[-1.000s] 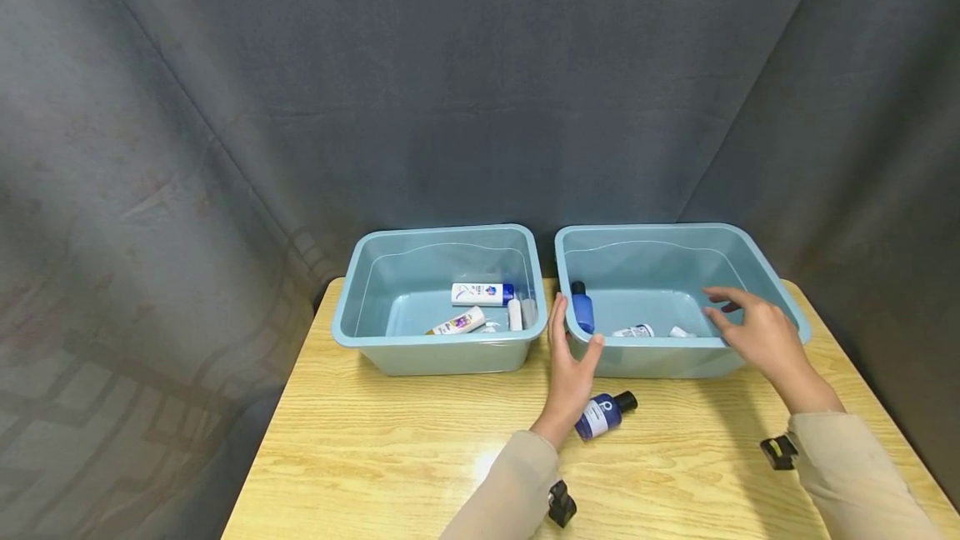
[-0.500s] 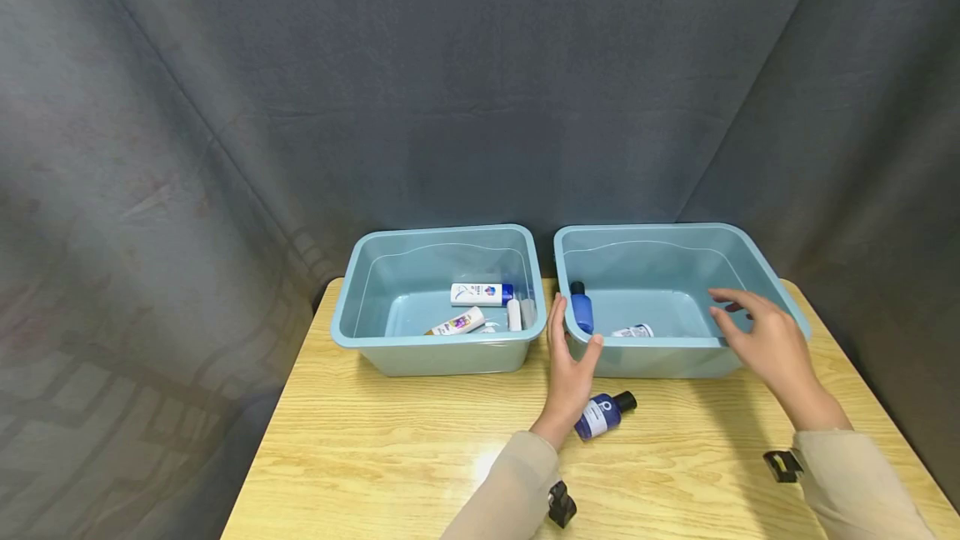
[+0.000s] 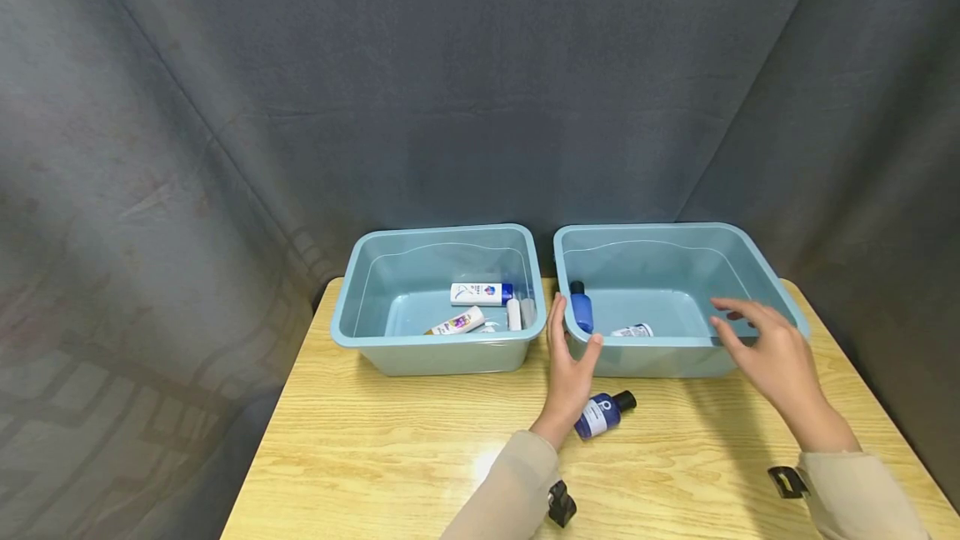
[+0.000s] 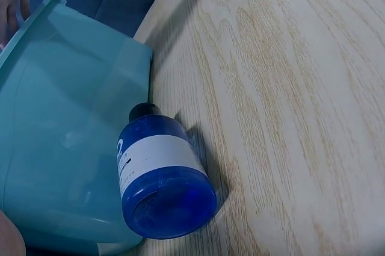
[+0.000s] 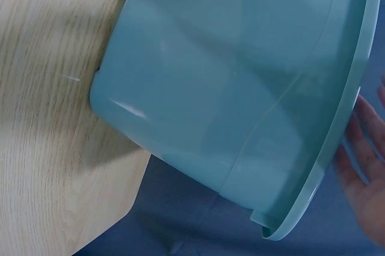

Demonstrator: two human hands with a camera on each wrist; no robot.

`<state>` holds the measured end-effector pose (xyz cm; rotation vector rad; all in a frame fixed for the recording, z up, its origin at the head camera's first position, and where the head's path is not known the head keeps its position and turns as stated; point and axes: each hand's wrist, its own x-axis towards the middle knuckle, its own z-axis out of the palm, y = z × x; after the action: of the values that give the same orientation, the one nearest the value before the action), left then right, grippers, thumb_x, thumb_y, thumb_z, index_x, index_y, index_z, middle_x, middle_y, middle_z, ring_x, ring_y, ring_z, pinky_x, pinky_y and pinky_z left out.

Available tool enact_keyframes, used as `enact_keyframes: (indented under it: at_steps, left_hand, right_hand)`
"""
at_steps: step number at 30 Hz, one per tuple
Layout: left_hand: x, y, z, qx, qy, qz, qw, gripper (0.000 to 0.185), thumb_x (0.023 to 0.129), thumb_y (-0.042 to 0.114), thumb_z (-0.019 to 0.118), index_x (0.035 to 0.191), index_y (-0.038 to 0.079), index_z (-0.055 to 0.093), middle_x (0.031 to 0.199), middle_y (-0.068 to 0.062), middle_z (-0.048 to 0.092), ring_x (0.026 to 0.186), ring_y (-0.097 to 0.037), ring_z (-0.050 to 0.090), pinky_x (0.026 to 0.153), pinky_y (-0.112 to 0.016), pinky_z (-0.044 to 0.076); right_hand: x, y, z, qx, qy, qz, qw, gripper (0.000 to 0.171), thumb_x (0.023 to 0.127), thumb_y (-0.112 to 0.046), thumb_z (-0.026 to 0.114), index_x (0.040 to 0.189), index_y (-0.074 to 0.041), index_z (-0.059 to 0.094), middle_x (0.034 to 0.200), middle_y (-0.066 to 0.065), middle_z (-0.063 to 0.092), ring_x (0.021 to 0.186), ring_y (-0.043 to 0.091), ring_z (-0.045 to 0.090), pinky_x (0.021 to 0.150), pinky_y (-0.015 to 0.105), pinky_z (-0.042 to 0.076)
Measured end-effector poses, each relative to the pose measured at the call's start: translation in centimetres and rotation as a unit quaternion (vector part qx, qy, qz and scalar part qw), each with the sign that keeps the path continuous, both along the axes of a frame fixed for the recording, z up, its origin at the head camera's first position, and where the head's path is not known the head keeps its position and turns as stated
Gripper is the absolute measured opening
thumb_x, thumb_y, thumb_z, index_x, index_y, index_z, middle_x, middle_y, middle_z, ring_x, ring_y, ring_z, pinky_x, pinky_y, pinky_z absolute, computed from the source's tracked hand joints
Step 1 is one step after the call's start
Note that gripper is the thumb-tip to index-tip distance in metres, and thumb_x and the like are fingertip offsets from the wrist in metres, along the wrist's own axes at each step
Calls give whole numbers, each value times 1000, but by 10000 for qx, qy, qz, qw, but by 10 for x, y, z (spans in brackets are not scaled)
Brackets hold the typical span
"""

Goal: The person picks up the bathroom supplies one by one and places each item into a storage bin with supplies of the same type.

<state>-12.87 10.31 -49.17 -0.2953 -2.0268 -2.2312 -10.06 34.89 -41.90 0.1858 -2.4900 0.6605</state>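
Observation:
My left hand [image 3: 570, 375] rests at the front left corner of the right light-blue bin [image 3: 660, 361], thumb spread away from nearly straight fingers. Just above that bin's right front rim, my right hand [image 3: 776, 361] holds nothing, its fingers loosely bent; the right wrist view shows it beside the rim [image 5: 346, 112]. Inside the bin, a blue bottle [image 3: 582, 312] with a black cap stands against the left wall, and a white labelled container [image 3: 633, 330] is partly hidden by the front wall. A dark blue bottle [image 3: 600, 416] lies on the table near my left wrist, label showing.
To the left stands a matching bin [image 3: 442, 355]. It contains a white bottle with a blue cap [image 3: 482, 294], a white tube with a purple print [image 3: 457, 322] and other small white items. Grey curtain [image 3: 480, 90] hangs behind the wooden table [image 3: 375, 457].
My right hand has shifted slightly right and back toward me. A small white item near it in the right bin has gone out of sight. My left hand has stayed put.

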Motion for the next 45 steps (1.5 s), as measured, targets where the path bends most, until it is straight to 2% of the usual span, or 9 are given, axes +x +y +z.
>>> enact_keyframes:
  at_steps: [5,10,18,22,25,28,31,41,45]
  left_hand:
    - [0,0,0,5,-21,18,10000,72,98,25,59,157,34,20,160,24,11,146,-8,18,118,-42,19]
    - [0,0,0,2,15,14,10000,71,99,24,59,157,33,19,163,17,12,146,-8,18,118,-42,20]
    - [0,1,0,10,41,33,10000,71,99,24,59,157,34,19,163,16,12,146,-9,19,118,-43,20]
    - [0,1,0,11,42,73,10000,71,98,24,59,157,34,20,161,22,13,146,-10,20,117,-44,21]
    - [0,1,-1,4,49,85,10000,71,98,25,59,157,35,20,161,20,13,146,-10,20,117,-44,21]
    - [0,1,0,-3,55,71,10000,71,99,25,59,157,35,20,162,19,13,146,-10,20,117,-43,21]
    - [0,1,0,-6,75,60,10000,71,99,24,59,157,34,20,162,19,12,146,-9,20,118,-43,21]
    - [0,1,0,-17,24,55,10000,71,99,25,59,157,35,20,160,24,12,146,-9,19,118,-42,20]
    - [0,1,1,-13,0,45,10000,72,98,25,59,157,33,20,160,24,12,146,-8,18,118,-42,19]
  right_hand:
    - [5,-2,-3,-11,185,40,9998,35,81,0,77,115,-4,71,99,17,68,89,34,57,61,27,36]
    - [10,-5,-4,-12,459,148,9988,39,75,4,79,113,-4,72,99,14,69,89,29,56,64,23,38]
    - [15,-9,-5,64,728,444,9963,43,69,7,82,110,-6,74,99,11,71,91,4,56,69,17,41]
    - [19,-12,-9,14,757,686,9948,38,73,2,81,109,-7,74,100,11,70,100,-10,51,84,7,35]
    - [22,-14,-12,-132,808,899,9926,24,85,-14,78,108,-7,75,99,10,70,107,-17,46,96,6,30]
    - [23,-16,-17,-224,886,1069,9901,36,95,-39,66,106,-6,75,97,10,70,109,-18,45,98,6,30]
    - [24,-17,-22,-300,945,1224,9875,55,96,-55,53,104,-5,75,97,10,70,110,-14,48,98,6,32]
    - [31,-21,-35,-563,966,1448,9831,51,97,-51,57,103,-3,75,103,5,71,111,-7,52,98,9,36]
    - [33,-23,-40,-634,927,1594,9808,37,96,-38,65,106,-4,74,103,7,71,111,-5,54,98,10,37]
